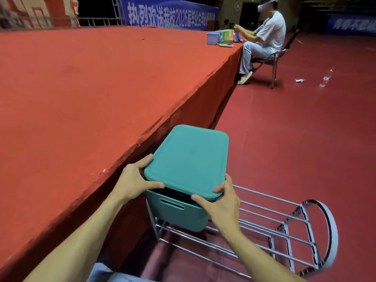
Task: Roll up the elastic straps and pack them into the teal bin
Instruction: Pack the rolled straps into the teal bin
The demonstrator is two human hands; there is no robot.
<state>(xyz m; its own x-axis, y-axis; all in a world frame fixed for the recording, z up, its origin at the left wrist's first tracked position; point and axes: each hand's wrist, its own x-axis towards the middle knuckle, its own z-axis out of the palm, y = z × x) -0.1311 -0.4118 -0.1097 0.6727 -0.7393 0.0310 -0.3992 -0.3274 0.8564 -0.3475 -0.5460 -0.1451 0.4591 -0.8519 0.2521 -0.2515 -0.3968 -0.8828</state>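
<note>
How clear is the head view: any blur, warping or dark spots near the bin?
Head view, centre: teal bin and lid sharp, evenly lit, left hand and right hand gripping the lid; the gap beneath is black. Head view, edges: red backdrop smeared, far banner soft, metal rack slightly stretched.

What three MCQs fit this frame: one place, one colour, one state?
1. The bin stands on: A a table; B the rack; C a lap.
2. The lid is: A red; B white; C teal.
3. The lid is: A shut flat; B raised at the near edge; C off, set aside.
Answers: 1 B, the bin's base sits on the rack's bars. 2 C, it matches the bin. 3 B, a dark gap shows under the near edge, with the left hand and right hand gripping its corners.
</note>
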